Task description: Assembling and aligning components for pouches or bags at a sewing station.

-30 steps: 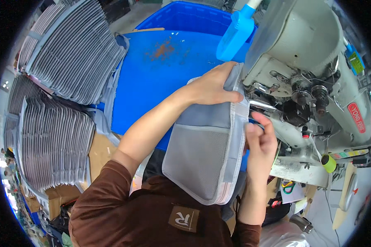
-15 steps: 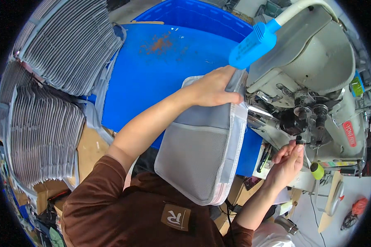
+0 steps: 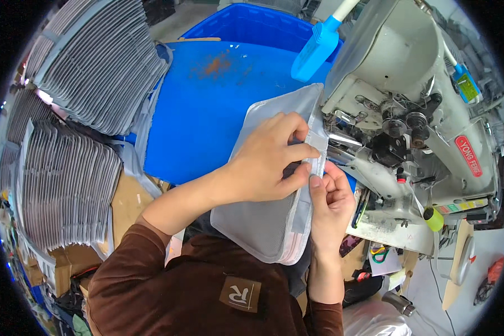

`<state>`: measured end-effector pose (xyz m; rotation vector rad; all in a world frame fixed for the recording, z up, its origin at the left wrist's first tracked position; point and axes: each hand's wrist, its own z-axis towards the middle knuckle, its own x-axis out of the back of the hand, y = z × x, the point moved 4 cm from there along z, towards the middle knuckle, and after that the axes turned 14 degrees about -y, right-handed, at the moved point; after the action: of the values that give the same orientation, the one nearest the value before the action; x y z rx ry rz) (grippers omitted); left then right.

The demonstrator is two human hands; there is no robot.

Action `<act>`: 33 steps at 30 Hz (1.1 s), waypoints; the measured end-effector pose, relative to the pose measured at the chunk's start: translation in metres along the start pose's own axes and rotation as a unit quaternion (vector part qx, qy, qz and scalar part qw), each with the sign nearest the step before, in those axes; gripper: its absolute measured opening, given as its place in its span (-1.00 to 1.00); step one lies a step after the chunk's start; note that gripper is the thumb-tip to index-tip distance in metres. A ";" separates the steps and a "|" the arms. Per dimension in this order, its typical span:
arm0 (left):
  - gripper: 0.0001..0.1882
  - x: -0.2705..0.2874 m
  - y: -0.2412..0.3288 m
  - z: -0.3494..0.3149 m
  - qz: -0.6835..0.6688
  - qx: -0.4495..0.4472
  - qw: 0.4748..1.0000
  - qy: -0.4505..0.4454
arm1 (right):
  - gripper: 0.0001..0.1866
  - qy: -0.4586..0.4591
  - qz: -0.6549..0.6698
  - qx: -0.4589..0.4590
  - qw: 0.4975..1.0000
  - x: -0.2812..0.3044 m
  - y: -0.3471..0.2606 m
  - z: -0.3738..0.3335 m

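Note:
A flat grey bag [image 3: 252,224] with a mesh panel and pale piped edges lies slanted in front of me, over the blue work surface's edge. Across its upper part reaches my left hand [image 3: 274,159], fingers bent and closed on the bag's right-hand border. My right hand [image 3: 333,204] pinches the same border from the other side, thumb up, close to the left fingertips. Whatever small detail lies between the fingers is hidden. Just right of both hands stands an industrial sewing machine [image 3: 397,106], its metal parts close to the bag's upper end.
Stacks of grey bag pieces [image 3: 95,61] rise on the left. A blue lamp head [image 3: 316,50] hangs above the blue work surface [image 3: 190,117], with a blue crate [image 3: 252,22] behind. Scissors [image 3: 379,255] and a metal flask [image 3: 399,302] lie lower right.
My right hand has left the machine's front and come to the bag's border. My left hand has slid down from the bag's top corner along that border. The view has shifted slightly.

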<state>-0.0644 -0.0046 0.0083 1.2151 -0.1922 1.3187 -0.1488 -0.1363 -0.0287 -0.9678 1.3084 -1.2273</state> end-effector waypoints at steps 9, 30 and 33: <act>-0.54 -0.011 0.003 -0.007 -0.015 0.016 1.000 0.009 | -0.76 -0.001 0.126 -0.030 0.992 -0.002 0.005 0.000; -0.35 -0.031 -0.028 -0.002 -0.097 0.047 0.994 0.015 | -0.79 -0.017 -0.066 -0.145 0.987 0.041 0.068 0.002; -0.35 -0.027 -0.032 -0.007 -0.118 0.065 0.991 0.022 | -0.85 -0.003 -0.344 0.066 0.937 0.038 0.095 0.019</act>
<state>-0.0512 -0.0089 -0.0314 1.2738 0.0693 1.1630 -0.1259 -0.1624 -0.1266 -1.3879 0.8777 -1.8076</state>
